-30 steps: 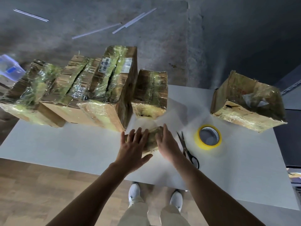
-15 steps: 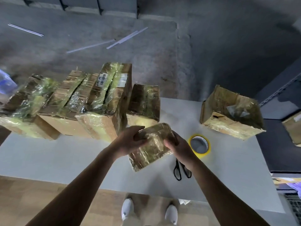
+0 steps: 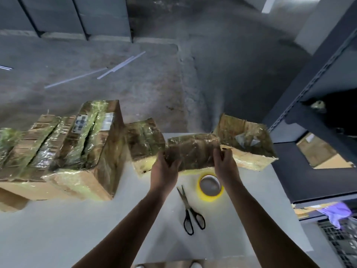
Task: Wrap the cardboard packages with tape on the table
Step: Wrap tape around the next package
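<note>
A small box (image 3: pixel 193 151), shiny with tape, is held up in the middle of the frame, above the white worktop (image 3: pixel 77 229). The left hand (image 3: pixel 164 171) has its grip curled round the box's left end, and the right hand (image 3: pixel 226 167) pinches the right end. Just below lie a yellow tape roll (image 3: pixel 201 192) and black scissors (image 3: pixel 188 207) — side by side. More taped boxes (image 3: pixel 77 151) stand in a row at the left.

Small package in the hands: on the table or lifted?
Lifted. The left hand and right hand grip the small package by its ends, and it covers the tape roll's far edge.
</note>
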`<state>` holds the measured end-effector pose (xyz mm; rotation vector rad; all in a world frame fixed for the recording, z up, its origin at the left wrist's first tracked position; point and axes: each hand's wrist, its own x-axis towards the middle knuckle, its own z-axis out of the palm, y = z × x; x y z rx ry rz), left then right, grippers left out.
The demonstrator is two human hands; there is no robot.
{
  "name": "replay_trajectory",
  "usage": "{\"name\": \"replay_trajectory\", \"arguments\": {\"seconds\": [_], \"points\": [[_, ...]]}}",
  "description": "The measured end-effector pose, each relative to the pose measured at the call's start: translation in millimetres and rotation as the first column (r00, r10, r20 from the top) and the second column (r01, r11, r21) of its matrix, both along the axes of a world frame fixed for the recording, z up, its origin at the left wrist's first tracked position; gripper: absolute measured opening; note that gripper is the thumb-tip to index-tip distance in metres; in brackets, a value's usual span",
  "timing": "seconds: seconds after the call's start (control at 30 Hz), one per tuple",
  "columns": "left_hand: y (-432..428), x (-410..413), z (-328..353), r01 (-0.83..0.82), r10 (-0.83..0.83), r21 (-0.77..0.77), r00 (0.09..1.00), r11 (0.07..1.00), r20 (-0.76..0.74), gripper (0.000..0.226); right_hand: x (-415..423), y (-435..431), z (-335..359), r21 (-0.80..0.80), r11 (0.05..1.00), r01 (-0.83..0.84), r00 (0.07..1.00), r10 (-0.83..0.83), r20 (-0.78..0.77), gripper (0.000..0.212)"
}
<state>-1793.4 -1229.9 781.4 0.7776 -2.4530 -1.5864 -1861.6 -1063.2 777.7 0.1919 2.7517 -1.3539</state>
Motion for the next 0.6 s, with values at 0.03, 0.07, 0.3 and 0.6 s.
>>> {"name": "replay_trajectory", "arguments": {"seconds": [0.03, 0.07, 0.3, 0.6], "points": [[9, -12, 6, -0.002, 0.002, -0.004, 1.000, 1.000, -0.023, 0.039, -9, 9, 3, 0.057, 0.998, 0.005, 0.999, -0.002, -0.054, 0.037], [19, -25, 11, -0.005, 0.005, -0.008, 0.999, 1.000, -0.042, 0.038, -19, 18, 6, 0.095, 0.995, 0.022, 0.995, -0.013, -0.100, 0.037], [79, -113, 19, 0.171, -0.173, -0.075, 0.984, 0.982, -0.027, 0.030, -78, 86, 21, 0.191, 0.969, 0.154, 0.979, -0.124, -0.159, 0.033], [143, -182, 11, 0.305, -0.305, -0.118, 0.952, 0.945, 0.024, 0.023, -125, 152, -4, 0.304, 0.946, 0.108, 0.990, -0.074, -0.120, 0.037]]}}
